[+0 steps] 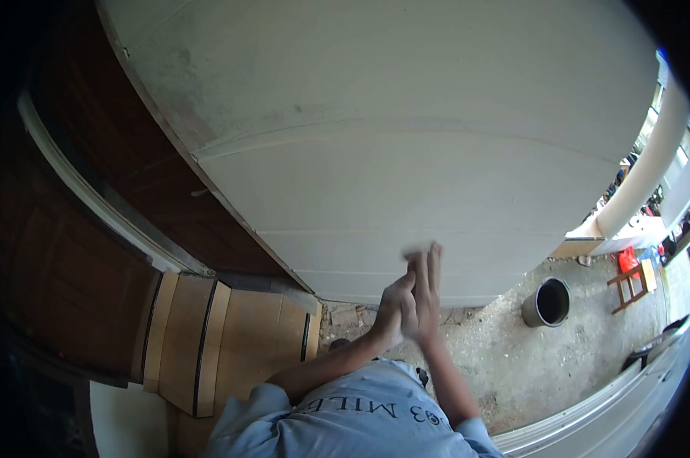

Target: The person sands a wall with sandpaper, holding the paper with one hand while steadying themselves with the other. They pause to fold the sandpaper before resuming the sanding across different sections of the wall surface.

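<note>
My left hand (392, 311) and my right hand (426, 301) are pressed together in front of my chest, palm against palm. The right hand's fingers are stretched out, pointing up toward the pale wall (406, 183). Motion blurs some fingertips, and the left hand's fingers show only in part, looking extended. I see no object in either hand. Below them is the light blue shirt (360, 427) I wear, with dark lettering across it.
Tiled steps (245, 336) lead to a brown wooden door (70, 252) at the left. A dark bucket (547, 303) stands on the concrete floor (505, 366) to the right. Beyond it are a wooden stool (633, 286), a red bag (628, 260) and a white pillar (654, 164).
</note>
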{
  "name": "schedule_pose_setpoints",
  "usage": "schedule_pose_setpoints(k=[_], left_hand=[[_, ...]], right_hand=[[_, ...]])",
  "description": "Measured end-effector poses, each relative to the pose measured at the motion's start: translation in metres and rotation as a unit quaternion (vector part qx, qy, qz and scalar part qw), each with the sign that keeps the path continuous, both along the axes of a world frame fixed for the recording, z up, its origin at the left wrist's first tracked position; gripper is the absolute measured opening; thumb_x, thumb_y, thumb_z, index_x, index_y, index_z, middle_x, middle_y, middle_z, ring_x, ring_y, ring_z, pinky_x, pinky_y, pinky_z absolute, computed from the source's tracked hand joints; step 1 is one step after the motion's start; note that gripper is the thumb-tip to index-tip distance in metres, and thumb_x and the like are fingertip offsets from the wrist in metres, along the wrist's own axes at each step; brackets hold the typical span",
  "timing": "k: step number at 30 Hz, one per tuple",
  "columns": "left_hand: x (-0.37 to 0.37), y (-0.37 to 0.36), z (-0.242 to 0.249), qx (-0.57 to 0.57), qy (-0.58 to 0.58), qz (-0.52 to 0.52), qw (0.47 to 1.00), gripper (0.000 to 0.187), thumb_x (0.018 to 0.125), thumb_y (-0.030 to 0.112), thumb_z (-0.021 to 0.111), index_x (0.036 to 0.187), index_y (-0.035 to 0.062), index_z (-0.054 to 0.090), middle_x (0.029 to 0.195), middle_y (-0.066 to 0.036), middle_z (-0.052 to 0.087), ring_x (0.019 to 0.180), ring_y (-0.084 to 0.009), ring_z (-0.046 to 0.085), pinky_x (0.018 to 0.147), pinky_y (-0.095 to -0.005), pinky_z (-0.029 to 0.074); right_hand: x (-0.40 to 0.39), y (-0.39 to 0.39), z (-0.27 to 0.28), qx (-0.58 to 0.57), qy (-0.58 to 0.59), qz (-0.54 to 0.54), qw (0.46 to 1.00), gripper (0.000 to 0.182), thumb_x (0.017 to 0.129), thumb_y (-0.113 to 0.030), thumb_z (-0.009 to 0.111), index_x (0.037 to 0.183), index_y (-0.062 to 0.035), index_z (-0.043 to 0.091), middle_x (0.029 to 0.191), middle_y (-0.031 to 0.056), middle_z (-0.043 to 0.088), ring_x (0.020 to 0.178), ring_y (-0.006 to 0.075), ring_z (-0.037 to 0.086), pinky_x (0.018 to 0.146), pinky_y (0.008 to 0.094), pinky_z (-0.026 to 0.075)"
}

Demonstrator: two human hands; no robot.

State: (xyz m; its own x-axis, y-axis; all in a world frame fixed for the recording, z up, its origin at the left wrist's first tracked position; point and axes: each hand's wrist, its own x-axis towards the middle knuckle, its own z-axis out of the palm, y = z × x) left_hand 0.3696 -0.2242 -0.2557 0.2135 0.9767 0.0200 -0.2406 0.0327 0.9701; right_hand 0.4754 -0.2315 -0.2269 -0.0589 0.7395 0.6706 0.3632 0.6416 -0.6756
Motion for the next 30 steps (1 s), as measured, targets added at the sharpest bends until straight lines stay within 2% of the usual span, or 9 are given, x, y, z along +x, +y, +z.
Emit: schedule_pose_setpoints(k=[3, 6, 8, 9, 17, 18, 22, 27, 30], left_hand=[[-0.001, 0.018, 0.006, -0.115, -0.23, 0.137, 0.957, 0.034, 0.098, 0.03, 0.041, 0.113, 0.0012, 0.053, 0.109, -0.01, 0.058, 0.105, -0.0211, 0.056, 0.098, -0.0347, 0.041], [-0.018, 0.024, 0.034, 0.002, -0.24, 0.208, 0.948, 0.033, 0.099, 0.03, 0.042, 0.119, 0.0059, 0.05, 0.117, -0.005, 0.055, 0.113, -0.0148, 0.049, 0.1, -0.0333, 0.035], [0.021, 0.01, 0.029, 0.008, -0.231, 0.115, 0.966, 0.032, 0.1, 0.03, 0.038, 0.12, 0.0059, 0.046, 0.109, -0.003, 0.052, 0.108, -0.0102, 0.046, 0.095, -0.0277, 0.035], [0.046, -0.012, 0.07, -0.041, -0.239, 0.155, 0.958, 0.03, 0.1, 0.029, 0.038, 0.117, 0.0059, 0.047, 0.104, -0.002, 0.051, 0.103, -0.0088, 0.046, 0.092, -0.0264, 0.037], [0.002, 0.048, 0.05, -0.088, -0.347, 0.094, 0.929, 0.033, 0.097, 0.028, 0.043, 0.119, 0.0034, 0.05, 0.116, -0.008, 0.059, 0.107, -0.0184, 0.055, 0.094, -0.0346, 0.042], [-0.007, 0.049, 0.053, -0.069, -0.331, 0.082, 0.937, 0.035, 0.096, 0.027, 0.045, 0.121, 0.0025, 0.049, 0.113, -0.007, 0.06, 0.105, -0.019, 0.056, 0.093, -0.0351, 0.042], [-0.01, 0.032, 0.071, 0.014, -0.15, 0.118, 0.982, 0.031, 0.092, 0.023, 0.05, 0.111, -0.0004, 0.056, 0.1, -0.007, 0.063, 0.093, -0.0154, 0.059, 0.086, -0.0334, 0.045], [-0.034, 0.027, 0.064, 0.116, 0.046, 0.093, 0.988, 0.034, 0.087, 0.024, 0.059, 0.109, -0.002, 0.06, 0.094, -0.007, 0.065, 0.088, -0.0115, 0.059, 0.08, -0.0275, 0.045], [-0.056, 0.03, 0.06, 0.002, -0.061, 0.029, 0.998, 0.033, 0.087, 0.029, 0.061, 0.102, -0.0013, 0.06, 0.094, -0.007, 0.064, 0.089, -0.0141, 0.06, 0.082, -0.0306, 0.045]], right_hand=[[0.032, 0.005, 0.028, -0.189, -0.088, 0.068, 0.976, 0.061, 0.093, -0.03, 0.04, 0.145, -0.0018, 0.022, 0.15, 0.0222, 0.019, 0.139, 0.0411, 0.012, 0.112, 0.0528, 0.01], [0.021, 0.006, 0.052, -0.051, 0.008, 0.024, 0.998, 0.06, 0.094, -0.033, 0.036, 0.144, -0.0018, 0.023, 0.151, 0.022, 0.017, 0.14, 0.0364, 0.014, 0.113, 0.0453, 0.012], [0.001, 0.011, 0.04, 0.018, -0.03, 0.0, 0.999, 0.061, 0.094, -0.035, 0.035, 0.144, -0.0007, 0.025, 0.152, 0.0206, 0.016, 0.141, 0.0344, 0.015, 0.113, 0.0403, 0.014], [0.007, 0.027, 0.027, -0.132, 0.12, 0.181, 0.967, 0.064, 0.093, -0.037, 0.04, 0.142, 0.0013, 0.027, 0.151, 0.0222, 0.018, 0.14, 0.0355, 0.015, 0.112, 0.0401, 0.018], [0.004, 0.034, -0.011, -0.196, 0.239, 0.098, 0.946, 0.054, 0.095, -0.023, 0.046, 0.14, 0.0033, 0.031, 0.145, 0.023, 0.03, 0.135, 0.0332, 0.031, 0.107, 0.0414, 0.029], [0.002, 0.036, -0.006, -0.206, 0.285, 0.077, 0.933, 0.052, 0.095, -0.021, 0.048, 0.138, 0.0032, 0.034, 0.134, 0.02, 0.045, 0.12, 0.0279, 0.05, 0.097, 0.0377, 0.041], [0.002, 0.044, -0.006, -0.257, 0.427, 0.198, 0.844, 0.044, 0.093, -0.01, 0.053, 0.132, 0.0058, 0.041, 0.094, 0.008, 0.06, 0.08, 0.0129, 0.058, 0.075, 0.0278, 0.048], [-0.011, 0.039, -0.01, -0.269, 0.368, 0.208, 0.866, 0.032, 0.091, -0.009, 0.055, 0.12, 0.0048, 0.053, 0.085, 0.0049, 0.06, 0.076, 0.012, 0.057, 0.071, 0.0262, 0.047], [-0.016, 0.043, -0.024, -0.285, 0.38, 0.258, 0.842, 0.028, 0.09, -0.008, 0.056, 0.116, 0.0032, 0.054, 0.083, 0.0046, 0.061, 0.074, 0.012, 0.057, 0.07, 0.026, 0.048]])
